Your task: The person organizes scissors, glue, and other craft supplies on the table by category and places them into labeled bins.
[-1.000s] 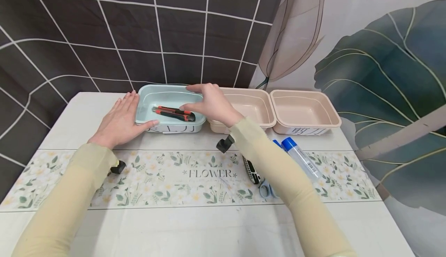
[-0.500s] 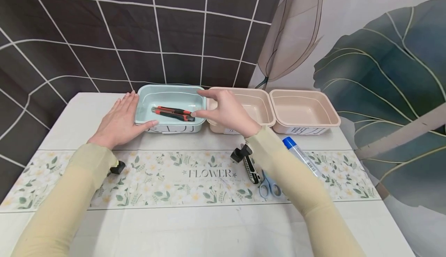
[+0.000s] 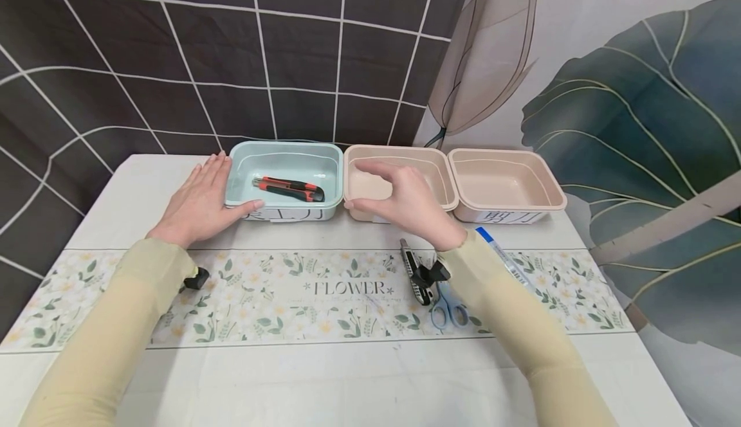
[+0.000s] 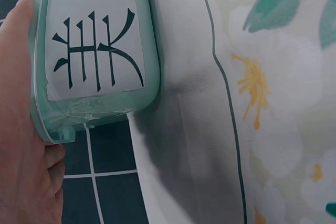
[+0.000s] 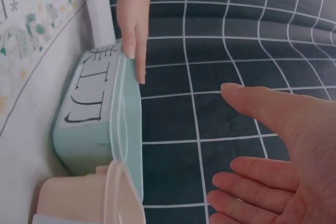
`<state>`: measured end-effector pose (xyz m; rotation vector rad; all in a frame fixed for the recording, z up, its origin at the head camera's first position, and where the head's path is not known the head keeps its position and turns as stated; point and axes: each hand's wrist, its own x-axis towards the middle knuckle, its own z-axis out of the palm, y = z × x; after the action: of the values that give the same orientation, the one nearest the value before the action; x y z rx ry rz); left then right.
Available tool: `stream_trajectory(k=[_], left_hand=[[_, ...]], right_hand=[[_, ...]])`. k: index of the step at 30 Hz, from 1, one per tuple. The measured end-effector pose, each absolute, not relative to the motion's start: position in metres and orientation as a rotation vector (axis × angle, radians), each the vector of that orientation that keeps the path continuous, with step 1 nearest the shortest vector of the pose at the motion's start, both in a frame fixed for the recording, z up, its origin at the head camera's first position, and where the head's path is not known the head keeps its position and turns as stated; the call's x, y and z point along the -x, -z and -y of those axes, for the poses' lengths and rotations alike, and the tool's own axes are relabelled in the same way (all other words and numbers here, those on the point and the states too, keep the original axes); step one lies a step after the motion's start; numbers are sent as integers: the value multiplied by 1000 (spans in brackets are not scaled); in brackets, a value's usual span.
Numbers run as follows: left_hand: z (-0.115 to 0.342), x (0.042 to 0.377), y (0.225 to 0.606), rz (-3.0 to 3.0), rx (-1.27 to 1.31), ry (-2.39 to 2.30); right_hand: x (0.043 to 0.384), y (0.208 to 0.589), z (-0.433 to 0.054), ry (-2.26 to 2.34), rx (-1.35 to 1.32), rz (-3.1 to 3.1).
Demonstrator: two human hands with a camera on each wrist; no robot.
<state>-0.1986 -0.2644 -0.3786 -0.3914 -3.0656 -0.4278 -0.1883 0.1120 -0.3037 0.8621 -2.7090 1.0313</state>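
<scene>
My left hand [image 3: 199, 199] rests along the left end of the light blue bin [image 3: 237, 173], fingers straight and thumb on the front rim. Inside that bin lie red-and-black utility knives [image 3: 289, 189], side by side. My right hand [image 3: 413, 202] is over the middle pink bin [image 3: 399, 150], thumb and fingers spread apart with nothing between them. In the right wrist view the right palm [image 5: 310, 171] shows bare. Below the right wrist, a black-and-silver utility knife [image 3: 412, 266] and blue-handled scissors [image 3: 448, 311] lie on the table, the scissors partly overlapped by the wrist camera.
Another pink bin [image 3: 506, 182] stands at the right end of the row, with a paper label on its front. A clear tube with a blue cap [image 3: 485, 235] lies partly behind the right sleeve. A dark gridded cloth [image 3: 231, 47] hangs behind the bins.
My right hand has moved right, from over the blue bin to over the middle pink bin. The scissors have come more into view. My left hand has stayed in place.
</scene>
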Motion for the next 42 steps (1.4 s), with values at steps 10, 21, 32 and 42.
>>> stream_trajectory(k=[10, 21, 32, 42], left_hand=[[264, 199, 378, 3063, 396, 420], [264, 200, 379, 3066, 391, 415], [264, 201, 380, 3065, 402, 414], [264, 199, 379, 3070, 396, 415]], right_hand=[[177, 314, -140, -1118, -823, 2697], [151, 332, -172, -1161, -645, 2834], [133, 361, -191, -1216, -604, 2892], [116, 380, -204, -1193, -477, 2988]])
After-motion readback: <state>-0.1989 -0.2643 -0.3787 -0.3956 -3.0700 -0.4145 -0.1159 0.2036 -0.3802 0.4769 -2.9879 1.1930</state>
